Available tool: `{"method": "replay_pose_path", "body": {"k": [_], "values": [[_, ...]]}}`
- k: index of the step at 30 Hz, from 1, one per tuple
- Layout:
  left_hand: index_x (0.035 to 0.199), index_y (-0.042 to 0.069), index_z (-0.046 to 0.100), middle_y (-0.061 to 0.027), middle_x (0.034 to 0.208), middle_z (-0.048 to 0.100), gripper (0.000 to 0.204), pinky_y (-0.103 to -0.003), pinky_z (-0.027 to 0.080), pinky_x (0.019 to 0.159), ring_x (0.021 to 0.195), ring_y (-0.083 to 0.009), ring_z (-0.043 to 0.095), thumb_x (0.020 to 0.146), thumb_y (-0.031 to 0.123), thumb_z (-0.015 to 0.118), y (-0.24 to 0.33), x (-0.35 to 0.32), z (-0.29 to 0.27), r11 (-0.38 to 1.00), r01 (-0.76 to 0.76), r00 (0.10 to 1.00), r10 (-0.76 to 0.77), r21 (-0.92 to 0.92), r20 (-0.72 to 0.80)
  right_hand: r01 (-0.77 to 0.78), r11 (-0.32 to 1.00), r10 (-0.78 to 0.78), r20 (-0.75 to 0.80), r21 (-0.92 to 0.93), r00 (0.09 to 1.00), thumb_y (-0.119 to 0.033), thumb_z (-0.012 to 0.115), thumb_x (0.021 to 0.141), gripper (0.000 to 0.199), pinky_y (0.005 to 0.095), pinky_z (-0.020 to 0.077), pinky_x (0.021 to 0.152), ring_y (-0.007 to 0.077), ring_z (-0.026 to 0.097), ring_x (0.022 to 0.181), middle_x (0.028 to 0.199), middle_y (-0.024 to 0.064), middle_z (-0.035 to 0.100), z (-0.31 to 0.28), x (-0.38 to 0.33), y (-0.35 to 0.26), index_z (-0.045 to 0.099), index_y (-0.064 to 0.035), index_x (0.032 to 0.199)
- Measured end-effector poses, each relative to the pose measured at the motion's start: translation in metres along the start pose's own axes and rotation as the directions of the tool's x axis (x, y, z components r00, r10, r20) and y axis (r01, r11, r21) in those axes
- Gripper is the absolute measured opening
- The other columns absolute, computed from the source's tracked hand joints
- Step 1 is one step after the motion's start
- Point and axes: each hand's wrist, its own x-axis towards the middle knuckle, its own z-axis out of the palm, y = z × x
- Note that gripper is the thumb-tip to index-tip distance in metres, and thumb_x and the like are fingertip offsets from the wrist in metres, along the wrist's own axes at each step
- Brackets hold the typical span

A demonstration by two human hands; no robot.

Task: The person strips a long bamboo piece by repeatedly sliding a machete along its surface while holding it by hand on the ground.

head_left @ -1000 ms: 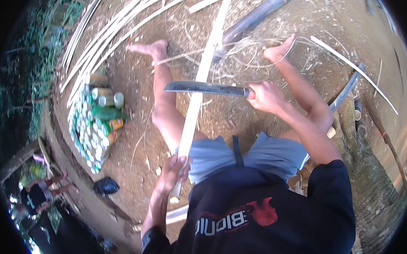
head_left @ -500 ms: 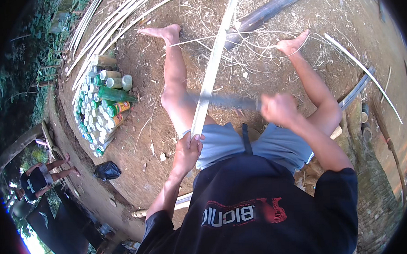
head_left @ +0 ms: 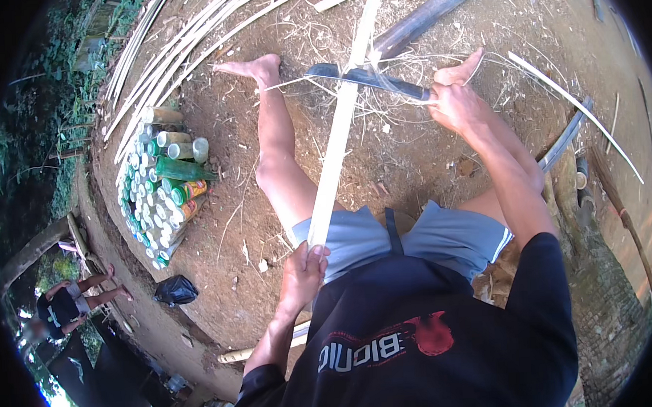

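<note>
My left hand [head_left: 305, 271] is closed round the near end of a long pale bamboo strip [head_left: 333, 159], just above my left thigh. From there the strip slants away from me, over the ground between my legs. In my right hand [head_left: 454, 105] is the handle of a machete [head_left: 393, 83]. Its dark blade lies across the strip's far part, with the tip out past the strip's left edge. Thin curled shavings [head_left: 401, 102] gather around and under the blade.
Bottles and jars [head_left: 154, 189] stand piled at the left. Several long strips [head_left: 188, 46] lie at the far left, a dark bamboo pole [head_left: 434, 17] at the far side. A log [head_left: 598, 279] is at the right. A black bag [head_left: 175, 290] and a person [head_left: 61, 306] are farther left.
My right hand and the machete have moved away from me along the strip, from near my knees to its far part. My left hand keeps its grip at the near end.
</note>
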Motion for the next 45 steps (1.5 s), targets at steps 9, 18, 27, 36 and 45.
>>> {"method": "replay_pose_path", "body": {"k": [9,18,27,36,45], "values": [[0.092,0.002,0.057,0.0024,0.059,0.046,0.024,-0.024,0.035,0.044,0.048,-0.005,0.04,0.103,0.019,0.046,-0.004,-0.005,-0.004,1.0,0.002,1.0,-0.002,-0.013,0.008,0.119,0.99,-0.112,0.092,-0.075,0.989,-0.025,0.054,0.09,0.024,0.0492,0.0536,0.054,0.0283,0.068,0.059,0.061,0.0131,0.065,0.023,-0.004,0.008,0.067,-0.0072,0.08],[0.092,0.003,0.058,0.0009,0.062,0.05,0.025,-0.024,0.038,0.047,0.053,-0.0057,0.045,0.103,0.024,0.048,-0.019,-0.026,-0.007,0.998,0.046,0.998,-0.044,-0.033,0.05,-0.305,0.951,0.309,0.088,-0.05,0.947,-0.024,0.06,0.088,0.018,0.0471,0.056,0.066,0.0236,0.07,0.07,0.075,0.0098,0.07,-0.045,0.066,0.053,0.067,-0.0077,0.083],[0.089,0.002,0.058,0.0016,0.061,0.05,0.029,-0.025,0.036,0.046,0.052,-0.0061,0.044,0.103,0.025,0.047,-0.039,-0.057,-0.024,0.993,0.032,0.999,-0.037,0.113,0.036,-0.058,0.998,0.059,0.184,-0.013,0.981,-0.021,0.05,0.093,0.023,0.052,0.0421,0.066,0.0285,0.067,0.068,0.073,0.0154,0.068,-0.026,0.075,0.046,0.067,-0.006,0.093],[0.093,-0.003,0.062,-0.0161,0.068,0.065,0.03,-0.039,0.049,0.056,0.061,-0.0268,0.066,0.101,0.024,0.049,-0.023,-0.017,-0.012,0.917,-0.18,0.945,0.261,0.356,-0.196,-0.013,0.979,-0.004,0.082,0.206,0.997,-0.019,0.057,0.083,0.016,0.05,0.0535,0.066,0.0415,0.065,0.065,0.071,0.0224,0.065,-0.009,-0.002,-0.041,0.064,-0.0041,0.081],[0.089,-0.001,0.054,-0.0249,0.063,0.059,0.023,-0.052,0.043,0.051,0.06,-0.046,0.06,0.099,0.019,0.049,-0.038,0.006,0.001,0.821,-0.173,0.89,0.367,0.543,-0.271,0.147,0.989,-0.147,0.045,0.011,0.988,-0.019,0.06,0.079,0.01,0.0509,0.0512,0.053,0.033,0.066,0.054,0.059,0.0132,0.063,0.0,-0.051,-0.051,0.063,-0.0111,0.083]]}}
